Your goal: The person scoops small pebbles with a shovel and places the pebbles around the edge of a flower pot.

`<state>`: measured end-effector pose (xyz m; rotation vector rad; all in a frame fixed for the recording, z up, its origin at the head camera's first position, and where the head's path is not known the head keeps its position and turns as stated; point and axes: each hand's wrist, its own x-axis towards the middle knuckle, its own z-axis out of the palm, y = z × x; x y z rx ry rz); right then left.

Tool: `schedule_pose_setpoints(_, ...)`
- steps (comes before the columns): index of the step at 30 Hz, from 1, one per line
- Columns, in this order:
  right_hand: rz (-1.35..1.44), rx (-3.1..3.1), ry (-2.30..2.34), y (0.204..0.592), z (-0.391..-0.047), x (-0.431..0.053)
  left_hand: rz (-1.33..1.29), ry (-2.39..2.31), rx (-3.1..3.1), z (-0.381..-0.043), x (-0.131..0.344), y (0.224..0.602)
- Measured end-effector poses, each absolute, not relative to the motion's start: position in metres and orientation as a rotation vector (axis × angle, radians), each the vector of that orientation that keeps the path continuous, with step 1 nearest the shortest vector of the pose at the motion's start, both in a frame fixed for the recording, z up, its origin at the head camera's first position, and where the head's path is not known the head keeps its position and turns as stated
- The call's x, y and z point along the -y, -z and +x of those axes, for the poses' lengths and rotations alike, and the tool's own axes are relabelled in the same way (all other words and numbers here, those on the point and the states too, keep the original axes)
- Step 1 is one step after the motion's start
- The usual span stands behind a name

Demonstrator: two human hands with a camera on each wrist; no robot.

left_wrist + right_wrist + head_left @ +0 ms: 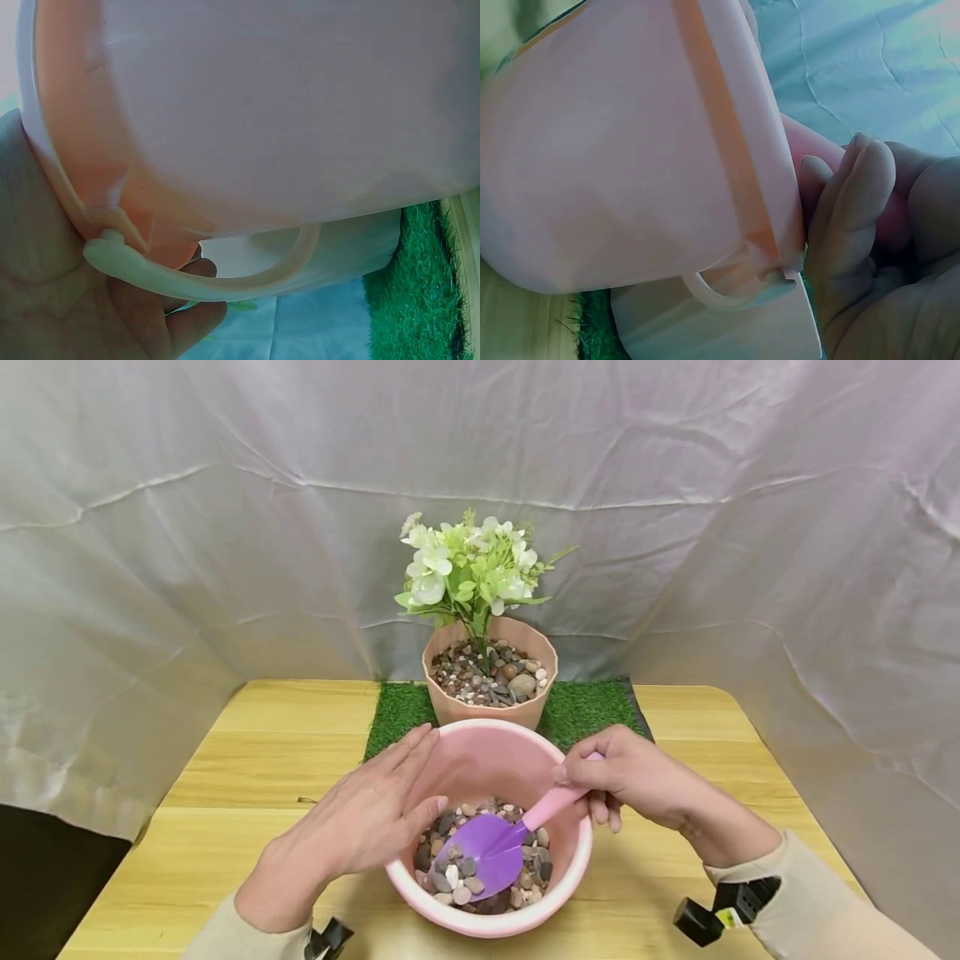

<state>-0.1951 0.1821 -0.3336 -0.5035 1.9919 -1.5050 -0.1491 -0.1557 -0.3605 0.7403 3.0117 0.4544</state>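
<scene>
A pink bucket (pixel 495 925) with a pale rim and a low handle (pixel 187 285) stands at the table's front, with mixed pebbles (pixel 534 881) inside. My left hand (pixel 360 814) rests along its left rim, fingers mostly straight, thumb reaching over the inside. My right hand (pixel 626 777) grips the pink handle of a trowel (pixel 491 852) above the right rim. Its purple blade slants down into the bucket, carrying several pebbles (pixel 456 877) near the tip. From the right wrist view, curled fingers (pixel 862 187) show beside the bucket wall; most of the trowel is hidden there.
Just behind the bucket, a peach flowerpot (pixel 487 714) holds pebbles and a white-flowered plant (pixel 472 568). It stands on a green turf mat (pixel 592 706). Grey cloth (pixel 480 435) hangs behind and at both sides of the wooden table (pixel 247 760).
</scene>
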Motion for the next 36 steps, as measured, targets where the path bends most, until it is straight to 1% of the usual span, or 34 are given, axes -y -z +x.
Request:
schedule_pose_setpoints(25,-0.411,-1.993,1.614,0.338,-0.210,-0.213,0.721,-0.481,-3.008,-0.149,0.156,0.361)
schedule_pose_setpoints(30,-0.317,-1.998,1.675,0.330,-0.215,-0.223,0.724,-0.505,-3.006,-0.149,0.155,0.362)
schedule_pose_setpoints(36,-0.192,-2.036,1.817,0.306,-0.226,-0.234,0.689,-0.505,-2.999,-0.149,0.155,0.361)
